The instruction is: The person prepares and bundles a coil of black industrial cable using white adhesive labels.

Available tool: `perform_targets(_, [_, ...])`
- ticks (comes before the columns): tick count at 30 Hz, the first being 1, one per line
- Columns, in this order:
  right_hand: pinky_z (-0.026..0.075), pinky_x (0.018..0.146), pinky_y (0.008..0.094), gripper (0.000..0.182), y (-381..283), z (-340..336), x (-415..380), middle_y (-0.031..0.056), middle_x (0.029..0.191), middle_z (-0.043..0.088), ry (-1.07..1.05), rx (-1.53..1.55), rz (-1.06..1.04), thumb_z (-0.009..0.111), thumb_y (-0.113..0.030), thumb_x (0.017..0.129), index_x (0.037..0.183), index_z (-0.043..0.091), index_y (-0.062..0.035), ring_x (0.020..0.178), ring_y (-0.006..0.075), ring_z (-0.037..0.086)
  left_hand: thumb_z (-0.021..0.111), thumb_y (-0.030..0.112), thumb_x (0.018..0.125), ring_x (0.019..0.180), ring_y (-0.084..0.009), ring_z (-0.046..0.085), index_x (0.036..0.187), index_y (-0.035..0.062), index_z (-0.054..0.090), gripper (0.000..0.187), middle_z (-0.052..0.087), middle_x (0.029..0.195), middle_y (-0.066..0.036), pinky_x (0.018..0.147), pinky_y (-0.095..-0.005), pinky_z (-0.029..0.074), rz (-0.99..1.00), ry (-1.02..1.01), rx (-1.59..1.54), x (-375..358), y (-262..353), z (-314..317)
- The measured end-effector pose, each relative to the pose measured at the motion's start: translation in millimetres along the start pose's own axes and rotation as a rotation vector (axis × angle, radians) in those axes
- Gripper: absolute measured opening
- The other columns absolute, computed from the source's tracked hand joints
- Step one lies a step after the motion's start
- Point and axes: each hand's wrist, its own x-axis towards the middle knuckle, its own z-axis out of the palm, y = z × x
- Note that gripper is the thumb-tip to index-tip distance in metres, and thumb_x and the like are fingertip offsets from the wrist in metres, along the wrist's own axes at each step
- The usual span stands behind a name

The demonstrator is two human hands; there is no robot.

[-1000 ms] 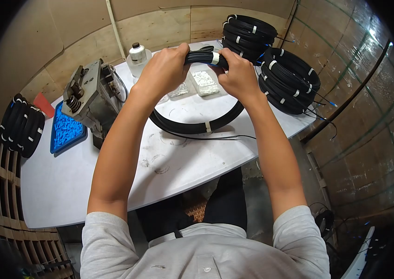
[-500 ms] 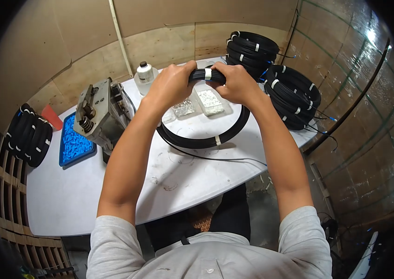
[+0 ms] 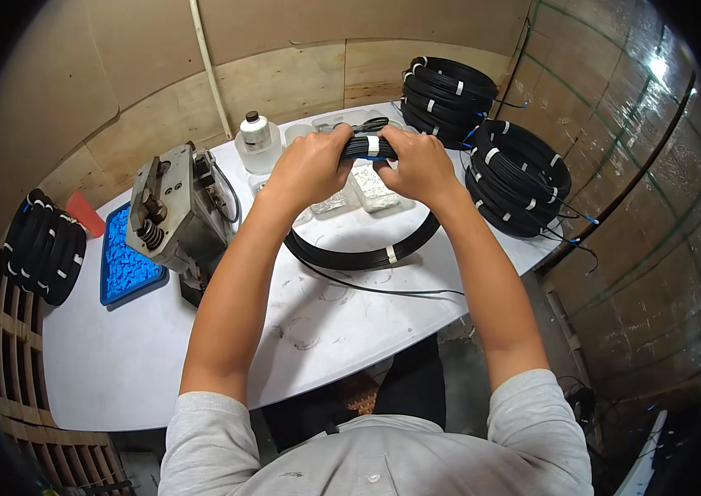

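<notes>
- Cable coil: black, white-taped, lifted over a white table against plywood walls.
- Left hand and right hand both clasp its top.

**Legible markings: none**

No text, brand, number or sign can be read in this view. White bands on the coil are blank. Bottle near the table's far edge: no readable label. Machine by the left edge: no plate or lettering resolved. Stacked coils at the far right corner carry plain white bands only.
</notes>
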Motion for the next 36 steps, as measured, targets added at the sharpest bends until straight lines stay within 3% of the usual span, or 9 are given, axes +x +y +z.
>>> perform_targets(13, [0.055,0.067,0.0466,0.024,-12,-8,-20,0.0129,0.084,0.072,0.116,-0.076,0.103,0.073,-0.012,0.079,0.102,0.067,-0.0123,0.080,0.0384,0.070,0.071,0.014,0.087,0.082,-0.0450,0.066,0.099,0.0054,0.056,0.021,0.069,0.085,-0.020,0.068,-0.0548,0.050,0.002,0.029,0.087,-3,18,4])
perform_targets(15, [0.055,0.068,0.0441,0.025,-17,-17,-20,0.0143,0.084,0.073,0.016,0.074,0.292,0.074,-0.013,0.079,0.103,0.071,-0.0126,0.078,0.0383,0.070,0.071,0.014,0.087,0.082,-0.0449,0.066,0.099,0.0054,0.056,0.021,0.069,0.085,-0.020,0.068,-0.0547,0.050,0.022,0.043,0.087,-5,19,3])
perform_targets(18, [0.054,0.069,0.0425,0.026,-27,-27,-19,0.0161,0.083,0.072,-0.008,0.204,0.362,0.075,-0.016,0.077,0.103,0.073,-0.0122,0.077,0.0382,0.070,0.071,0.013,0.087,0.081,-0.0447,0.066,0.100,0.0054,0.056,0.021,0.069,0.085,-0.020,0.068,-0.0546,0.050,0.020,0.035,0.077,-5,18,-1])
perform_targets(21, [0.054,0.070,0.0431,0.026,-22,-23,-17,0.0179,0.080,0.071,-0.067,0.076,0.350,0.077,-0.019,0.076,0.100,0.073,-0.0113,0.078,0.0387,0.069,0.070,0.013,0.087,0.081,-0.0445,0.066,0.100,0.0058,0.056,0.020,0.069,0.083,-0.020,0.068,-0.0546,0.050,-0.003,0.010,0.064,-6,18,-1])
perform_targets(29, [0.053,0.067,0.0454,0.023,-3,-7,-10,0.0168,0.076,0.071,-0.066,0.092,0.287,0.077,-0.019,0.075,0.096,0.073,-0.0100,0.074,0.0400,0.069,0.071,0.014,0.087,0.081,-0.0442,0.067,0.102,0.0061,0.057,0.022,0.069,0.081,-0.020,0.069,-0.0537,0.051,-0.090,-0.016,0.097,-4,16,-1])
perform_targets(31, [0.054,0.071,0.0505,0.020,-3,-7,-5,0.0152,0.077,0.072,-0.119,0.080,0.299,0.074,-0.021,0.078,0.097,0.073,-0.0144,0.078,0.0389,0.070,0.071,0.015,0.088,0.082,-0.0440,0.067,0.102,0.0058,0.057,0.023,0.069,0.081,-0.020,0.070,-0.0537,0.051,-0.089,-0.011,0.089,-1,12,0])
perform_targets(36, [0.056,0.070,0.0464,0.025,14,3,6,0.0150,0.081,0.073,-0.120,0.154,0.198,0.080,-0.026,0.076,0.097,0.075,-0.0137,0.078,0.0382,0.070,0.072,0.016,0.087,0.077,-0.0437,0.067,0.101,0.0047,0.057,0.023,0.068,0.080,-0.022,0.068,-0.0543,0.052,-0.184,-0.029,0.152,-2,26,-2])
